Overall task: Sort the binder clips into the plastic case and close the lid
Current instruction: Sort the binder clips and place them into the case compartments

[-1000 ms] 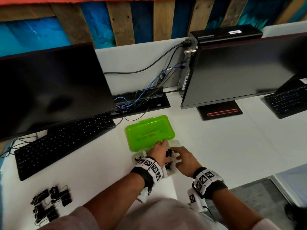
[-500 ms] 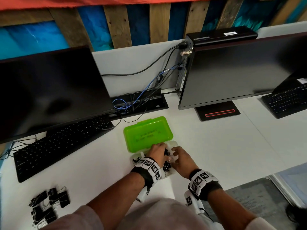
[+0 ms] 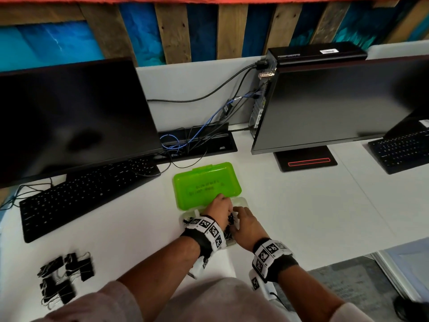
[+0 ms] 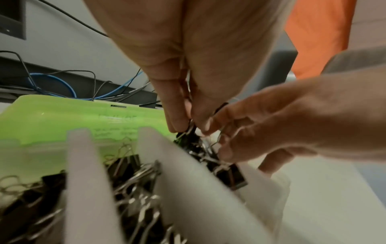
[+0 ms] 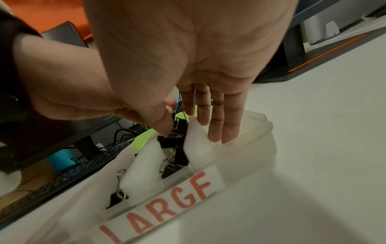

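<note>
The plastic case lies open on the white table, its green lid (image 3: pixel 206 184) folded back and its translucent base (image 3: pixel 243 202) under both hands. White foam dividers (image 4: pixel 83 165) split the base, and black binder clips fill the compartments. My left hand (image 4: pixel 185 127) pinches a black binder clip (image 4: pixel 188 133) by its wire handle over the right compartment. My right hand (image 5: pixel 215 128) lies with straight fingers on a foam divider (image 5: pixel 198 137) beside that clip (image 5: pixel 177 132). A label reading LARGE (image 5: pixel 167 206) is on the case front. Several loose binder clips (image 3: pixel 65 277) lie at the table's near left.
A black keyboard (image 3: pixel 88 194) and monitor (image 3: pixel 69 124) stand to the left. A second monitor (image 3: pixel 336 105) on its stand (image 3: pixel 306 161) is behind at the right, and another keyboard (image 3: pixel 401 152) is at the far right. A cable tray (image 3: pixel 197 142) sits behind the lid.
Both hands stay over the case's base. The right hand has shifted slightly left toward the left hand.
</note>
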